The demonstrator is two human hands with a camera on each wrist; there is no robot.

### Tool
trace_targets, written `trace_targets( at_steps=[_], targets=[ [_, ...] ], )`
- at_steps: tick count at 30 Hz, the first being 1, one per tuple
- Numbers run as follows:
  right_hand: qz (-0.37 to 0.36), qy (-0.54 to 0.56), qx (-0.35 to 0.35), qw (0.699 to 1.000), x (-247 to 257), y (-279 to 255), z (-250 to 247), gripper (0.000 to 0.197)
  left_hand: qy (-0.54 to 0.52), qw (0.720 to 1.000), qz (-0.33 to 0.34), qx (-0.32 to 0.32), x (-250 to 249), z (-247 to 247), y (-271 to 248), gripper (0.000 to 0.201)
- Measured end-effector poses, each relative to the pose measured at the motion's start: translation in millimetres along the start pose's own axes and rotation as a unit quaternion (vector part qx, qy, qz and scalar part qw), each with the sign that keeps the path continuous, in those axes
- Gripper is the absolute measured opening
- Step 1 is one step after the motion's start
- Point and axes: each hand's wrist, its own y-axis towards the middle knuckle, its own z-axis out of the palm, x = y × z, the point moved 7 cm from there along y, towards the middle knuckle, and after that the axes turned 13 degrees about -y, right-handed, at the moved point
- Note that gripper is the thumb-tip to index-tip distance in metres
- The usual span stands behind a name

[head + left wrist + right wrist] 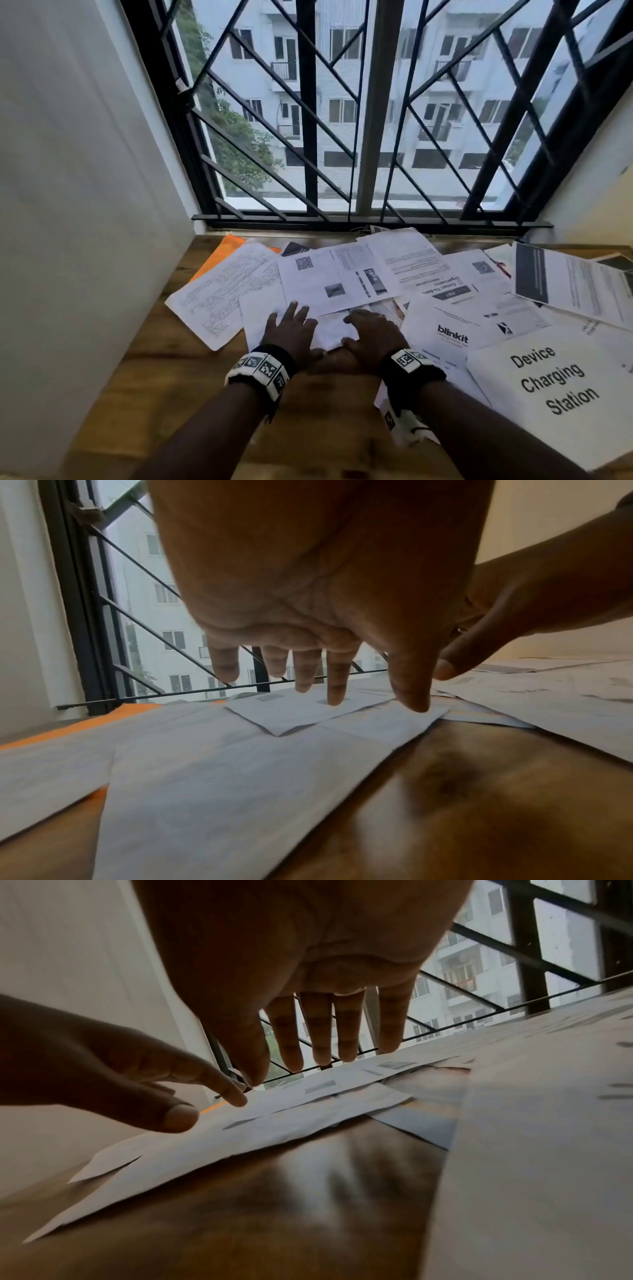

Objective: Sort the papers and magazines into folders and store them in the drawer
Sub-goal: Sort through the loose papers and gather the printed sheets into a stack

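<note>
Both hands are spread flat, palms down, side by side over the papers (342, 274) scattered on the wooden table (144, 377) below the barred window (342, 120). The left hand (291, 332) has its fingers straight and fanned wide, fingertips at a white sheet (329, 330); it grips nothing. The right hand (373, 335) is likewise open, fingers extended, the thumb close to the left thumb. In the wrist views the fingertips sit at or just above the paper; contact cannot be confirmed. An orange folder (222, 257) lies at the far left, partly under the sheets. A sheet reading "Device Charging Station" (555, 387) lies near right. The pile covers most of the table's right side.
</note>
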Motion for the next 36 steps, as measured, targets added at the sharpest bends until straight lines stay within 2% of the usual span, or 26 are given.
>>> trace_targets(
  at_steps=[5, 12, 17, 21, 28, 33, 36],
  targets=[
    [-0.018, 0.001, -0.013, 1.0, 1, 34, 1, 0.055, -0.005, 0.999, -0.039, -0.001, 18, -12, 25, 0.071],
    [-0.039, -0.01, -0.06, 0.997, -2, 76, 1, 0.055, -0.025, 0.997, -0.037, -0.069, 32, -44, 51, 0.056],
    [-0.055, -0.053, -0.009, 0.997, 1, 90, 14, 0.062, -0.047, 0.994, -0.041, -0.094, 39, -62, 61, 0.048],
    [-0.066, -0.073, 0.036, 0.995, 5, 97, 23, 0.064, -0.044, 0.997, -0.046, -0.054, 54, -63, 82, 0.055],
    [-0.191, -0.122, 0.056, 0.972, 25, 78, 32, 0.038, -0.051, 0.997, -0.032, -0.049, 70, -64, 113, 0.062],
    [-0.229, -0.112, 0.078, 0.964, 24, 70, 41, 0.061, -0.051, 0.998, -0.022, -0.035, 77, -58, 133, 0.077],
    [-0.207, -0.084, 0.108, 0.969, 21, 71, 44, 0.053, -0.052, 0.998, -0.015, -0.033, 76, -55, 148, 0.085]
  ],
)
